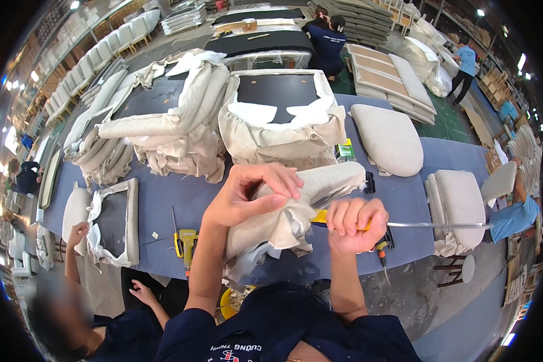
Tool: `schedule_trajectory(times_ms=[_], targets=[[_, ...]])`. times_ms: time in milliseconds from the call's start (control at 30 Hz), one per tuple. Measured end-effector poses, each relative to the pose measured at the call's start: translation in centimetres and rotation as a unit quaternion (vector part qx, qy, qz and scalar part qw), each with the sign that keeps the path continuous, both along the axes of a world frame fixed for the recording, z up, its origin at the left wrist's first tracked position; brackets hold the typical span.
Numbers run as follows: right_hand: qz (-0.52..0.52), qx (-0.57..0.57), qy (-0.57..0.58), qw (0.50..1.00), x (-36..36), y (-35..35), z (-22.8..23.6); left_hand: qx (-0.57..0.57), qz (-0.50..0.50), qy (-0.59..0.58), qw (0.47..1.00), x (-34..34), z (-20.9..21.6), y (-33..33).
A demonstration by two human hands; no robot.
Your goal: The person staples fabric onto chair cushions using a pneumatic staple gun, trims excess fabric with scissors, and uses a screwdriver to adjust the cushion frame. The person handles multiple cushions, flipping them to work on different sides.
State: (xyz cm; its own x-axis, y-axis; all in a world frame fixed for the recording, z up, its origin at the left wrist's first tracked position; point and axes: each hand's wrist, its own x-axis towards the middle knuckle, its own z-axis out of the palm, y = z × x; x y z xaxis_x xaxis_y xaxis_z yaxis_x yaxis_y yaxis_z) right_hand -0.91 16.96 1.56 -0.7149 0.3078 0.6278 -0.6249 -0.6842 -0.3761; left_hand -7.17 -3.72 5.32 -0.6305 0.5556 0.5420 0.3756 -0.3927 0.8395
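A beige upholstered seat cushion stands tilted on the blue table before me, its loose fabric gathered in folds. At its upper side my left hand is closed, fingers curled and pinching the beige fabric cover. My right hand is wrapped round a yellow-handled tool, whose yellow end meets the folds. From the other side of that fist a thin grey shaft or line points right; its exact kind is unclear. White wadding shows along the cushion's edges.
An olive power tool lies left of my forearm. An orange-handled tool sits at the table's near right edge. Behind are stacked covered seats and a finished cushion. A co-worker's hand touches another seat at left.
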Motion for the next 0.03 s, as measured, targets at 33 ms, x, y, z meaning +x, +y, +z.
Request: schedule_trajectory(times_ms=[33], targets=[[-0.035, 0.014, -0.022, 0.999, 0.83, 0.92, -0.59, 0.004, -0.015, -0.002, 1.0, 0.05, 0.05, 0.04]])
